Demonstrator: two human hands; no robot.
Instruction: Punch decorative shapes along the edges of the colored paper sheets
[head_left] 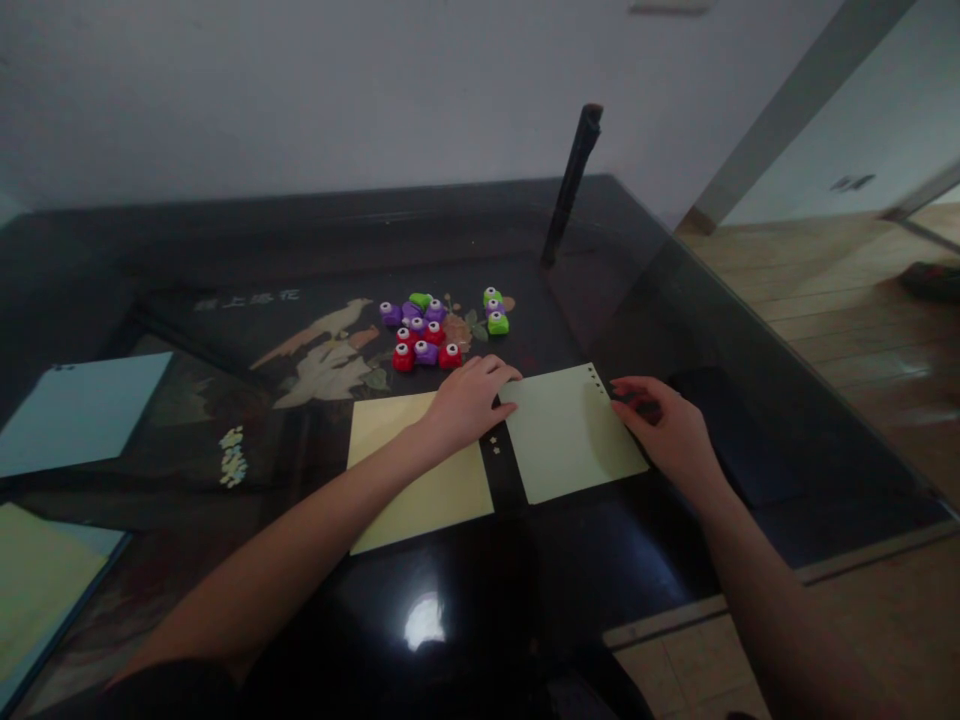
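Observation:
A pale green sheet of paper lies on the dark glossy table, with a row of small punched holes near its upper right corner. My left hand reaches over a yellow sheet of paper and holds the green sheet at its upper left edge, fingers curled. At the right edge, below the holes, my right hand has thumb and forefinger on the same sheet. Tiny star-shaped paper cutouts lie in the gap between the two sheets. Beyond my left hand sits a cluster of red, purple and green craft punches.
Three more punches stand apart at the back. Paper cutouts are heaped left. Farther left lie a blue sheet and a yellow-green sheet. A black post rises at the back; a dark flat object lies right.

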